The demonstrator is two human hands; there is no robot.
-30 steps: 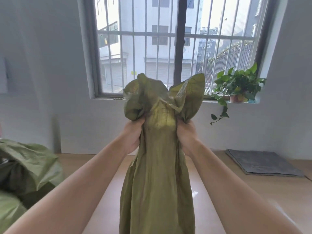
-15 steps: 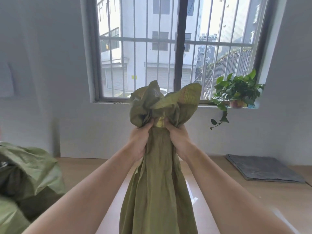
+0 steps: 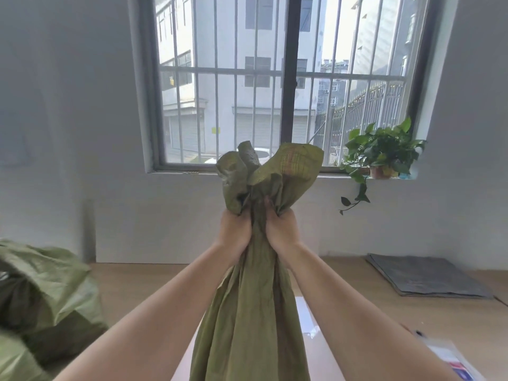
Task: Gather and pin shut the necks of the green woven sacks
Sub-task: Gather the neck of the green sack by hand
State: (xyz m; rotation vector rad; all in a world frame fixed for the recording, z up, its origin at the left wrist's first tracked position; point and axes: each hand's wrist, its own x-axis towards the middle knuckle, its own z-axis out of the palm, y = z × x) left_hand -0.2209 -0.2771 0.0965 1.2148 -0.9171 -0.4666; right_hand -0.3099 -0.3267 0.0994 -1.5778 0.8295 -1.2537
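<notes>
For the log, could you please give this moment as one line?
left hand grips sack neck; right hand grips it; no pin seen

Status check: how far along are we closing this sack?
Done: the neck of the green sack is gathered into a tight bunch. In hand: the left hand and right hand both grip it below the flared top. Left: no pin shows on it; the second sack at the left edge is crumpled, neck hidden.

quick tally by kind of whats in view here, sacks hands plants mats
green woven sacks: 2, held sack and crumpled sack heap at left, maybe more in it
hands: 2, left hand and right hand, both gripping the neck
leafy potted plant: 1
folded grey mat: 1
total: 6
</notes>
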